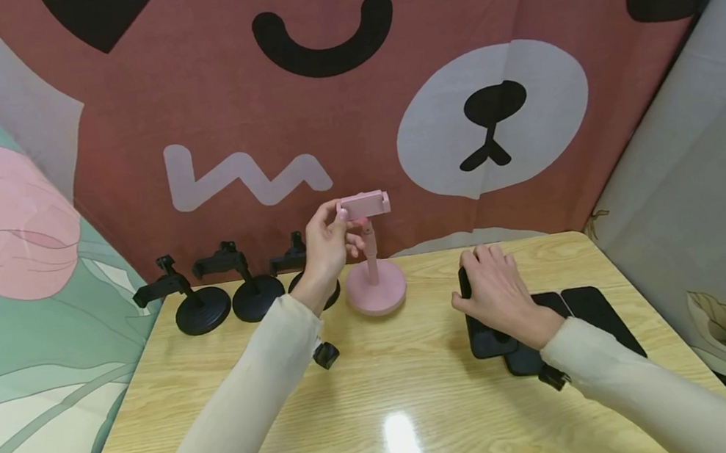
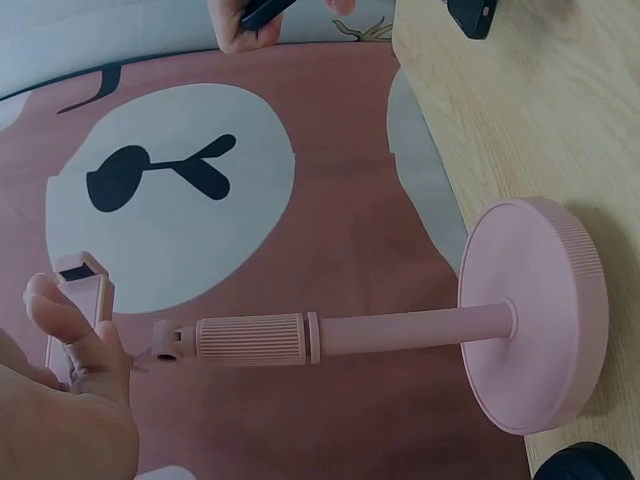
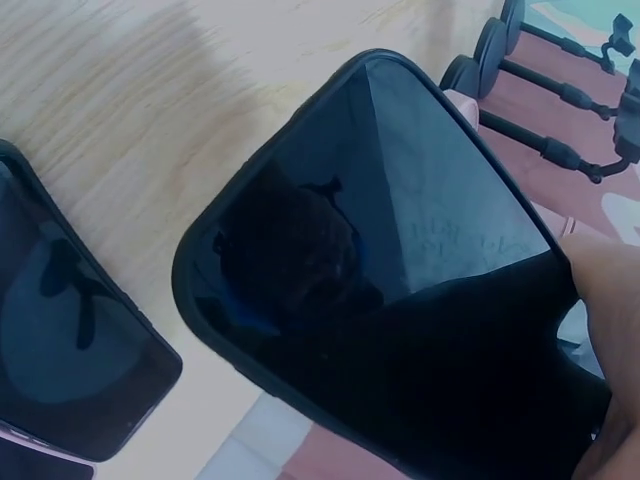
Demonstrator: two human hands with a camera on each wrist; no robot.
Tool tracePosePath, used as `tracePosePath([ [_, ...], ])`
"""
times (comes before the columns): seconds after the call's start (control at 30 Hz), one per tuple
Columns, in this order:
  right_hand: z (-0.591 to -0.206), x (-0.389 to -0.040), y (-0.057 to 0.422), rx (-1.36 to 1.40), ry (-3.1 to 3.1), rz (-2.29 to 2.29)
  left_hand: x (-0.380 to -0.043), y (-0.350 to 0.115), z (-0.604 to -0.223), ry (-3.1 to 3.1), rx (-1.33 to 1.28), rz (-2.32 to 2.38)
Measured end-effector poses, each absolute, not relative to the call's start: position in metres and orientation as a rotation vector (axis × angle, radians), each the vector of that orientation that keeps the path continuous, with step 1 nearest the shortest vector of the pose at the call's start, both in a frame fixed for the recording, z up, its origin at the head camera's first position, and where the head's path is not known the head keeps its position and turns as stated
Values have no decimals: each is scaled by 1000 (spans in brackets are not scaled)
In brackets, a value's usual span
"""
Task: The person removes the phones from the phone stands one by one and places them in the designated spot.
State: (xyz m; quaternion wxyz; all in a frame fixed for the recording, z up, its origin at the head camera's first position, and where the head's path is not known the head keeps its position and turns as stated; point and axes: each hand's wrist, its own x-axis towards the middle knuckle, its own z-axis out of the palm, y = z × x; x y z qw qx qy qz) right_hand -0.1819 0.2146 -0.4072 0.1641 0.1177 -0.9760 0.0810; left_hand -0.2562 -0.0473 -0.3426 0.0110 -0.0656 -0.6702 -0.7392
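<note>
A pink phone stand (image 1: 376, 295) stands upright on the table, its round base flat on the wood. At its top, my left hand (image 1: 325, 249) pinches the pink clamp (image 1: 366, 205) between thumb and fingers. In the left wrist view the stand's ribbed post (image 2: 255, 340) runs from the clamp to the base. Over at the right, my right hand (image 1: 497, 290) grips a black smartphone (image 3: 330, 230) by one end. The right wrist view has its glossy dark screen facing the camera. Beside it lie more dark smartphones (image 1: 601, 314), partly covered by my right hand and wrist.
Three black phone stands (image 1: 202, 311) are lined up at the back left; the nearest is partly behind my left hand. A cloth (image 1: 357, 109) with a bear print hangs behind the table (image 1: 381, 394). Printed cloth hangs on both sides too.
</note>
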Motion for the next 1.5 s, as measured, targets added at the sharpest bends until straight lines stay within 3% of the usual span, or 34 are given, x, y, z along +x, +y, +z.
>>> tracePosePath([
  [1.5,-443,-195,213,318,-2974,268,-271,-48,-359,-2172,16,-2279],
])
